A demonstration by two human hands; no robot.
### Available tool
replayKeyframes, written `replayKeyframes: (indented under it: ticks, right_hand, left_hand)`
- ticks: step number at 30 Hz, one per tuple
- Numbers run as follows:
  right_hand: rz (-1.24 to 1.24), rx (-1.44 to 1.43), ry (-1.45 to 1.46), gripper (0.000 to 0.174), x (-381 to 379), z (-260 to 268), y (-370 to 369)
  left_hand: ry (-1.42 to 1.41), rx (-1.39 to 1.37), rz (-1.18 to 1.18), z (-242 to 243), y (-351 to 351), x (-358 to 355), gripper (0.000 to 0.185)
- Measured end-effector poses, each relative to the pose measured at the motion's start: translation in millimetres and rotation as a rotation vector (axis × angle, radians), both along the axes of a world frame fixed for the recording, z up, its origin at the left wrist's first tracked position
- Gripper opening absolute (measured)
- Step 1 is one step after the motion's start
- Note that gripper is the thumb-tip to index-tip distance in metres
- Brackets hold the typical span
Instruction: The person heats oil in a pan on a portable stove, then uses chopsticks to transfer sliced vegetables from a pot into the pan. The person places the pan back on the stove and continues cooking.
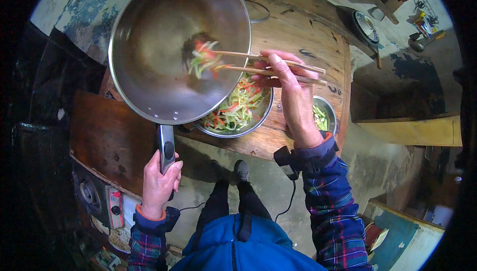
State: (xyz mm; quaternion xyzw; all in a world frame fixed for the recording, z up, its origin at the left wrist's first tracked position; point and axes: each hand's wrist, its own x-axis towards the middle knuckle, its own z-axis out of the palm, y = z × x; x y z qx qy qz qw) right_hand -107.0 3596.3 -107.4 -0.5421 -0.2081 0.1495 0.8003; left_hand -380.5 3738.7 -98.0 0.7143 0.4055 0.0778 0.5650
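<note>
My left hand grips the handle of a wide metal wok, which is raised over the table edge with its inside facing me. In my right hand is a pair of wooden chopsticks. Their tips reach over the wok and pinch a blurred clump of green, white and orange vegetable shreds. Below the wok's right rim stands a metal dish of similar shreds, partly hidden by the wok. Right of my wrist, a small metal bowl holds chopped pale green pieces.
The dish and bowl stand on a wooden table. A dark wooden board lies at left, above a gas stove. Far right, a ladle and scissors hang on the wall. A cable hangs from my right wrist device.
</note>
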Motion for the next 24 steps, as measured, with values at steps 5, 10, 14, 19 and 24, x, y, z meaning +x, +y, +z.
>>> replayKeyframes:
  ticks: [5, 10, 14, 19, 24]
  right_hand:
    - [-0.298, -0.095, -0.165, 0.022, 18.8, -1.1, -47.7]
    - [-0.121, -0.580, -0.560, 0.017, 36.2, -99.8, -30.0]
    - [0.017, -0.592, -0.402, 0.020, 21.5, -138.1, -22.6]
    - [-0.064, -0.223, 0.095, 0.021, 8.3, -119.1, -47.9]
    - [-0.027, -0.417, 0.364, 0.026, -2.5, -129.8, -50.2]
  left_hand:
    - [-0.020, -0.051, 0.036, 0.1, 1.4, -4.0, 0.015]
    - [-0.048, -0.059, 0.090, -2.0, 7.1, -11.1, 0.014]
    - [-0.040, -0.048, 0.102, -1.7, 9.6, -13.2, 0.013]
    - [-0.051, -0.046, 0.082, 0.9, 12.2, -14.1, 0.014]
    - [-0.049, -0.053, 0.069, 3.0, 12.6, -13.9, 0.015]
